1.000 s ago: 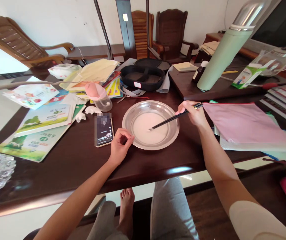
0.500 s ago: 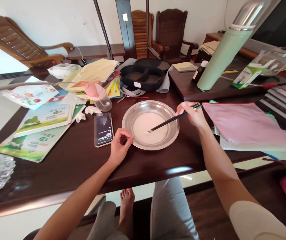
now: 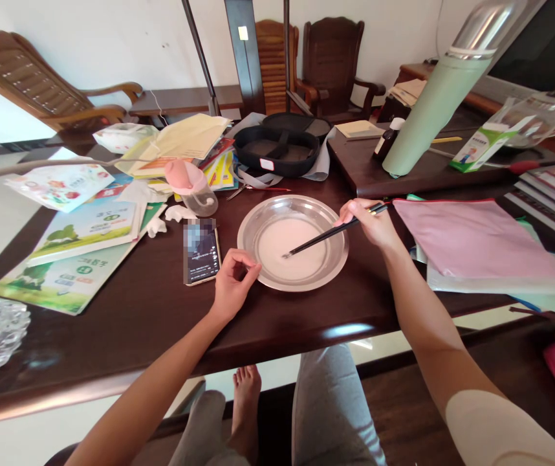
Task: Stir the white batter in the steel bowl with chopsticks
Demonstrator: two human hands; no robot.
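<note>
A round, shallow metal dish (image 3: 328, 275) rests on the dark table, with a whitish liquid (image 3: 282, 236) in its middle. At the dish's near-left rim, my left hand (image 3: 233, 285) is closed, thumb and fingers pinching the edge. My right hand (image 3: 367, 220) grips black chopsticks (image 3: 323, 237) near their top end, above the dish's right side. They slant down to the left, and their silvery tips dip into the liquid. Whether both sticks lie fully together is hard to make out.
Left of the dish lies a phone (image 3: 202, 252), near a pink-lidded cup (image 3: 193, 188). Booklets (image 3: 83, 226) cover the table's left. Behind is an open black case (image 3: 277, 152). A green thermos (image 3: 437, 110) and a pink pouch (image 3: 471, 236) are at right.
The chopsticks' tips have shifted slightly left through the liquid, and my right hand has moved a little left with them. My left hand and the dish stay put. The phone's screen picture differs.
</note>
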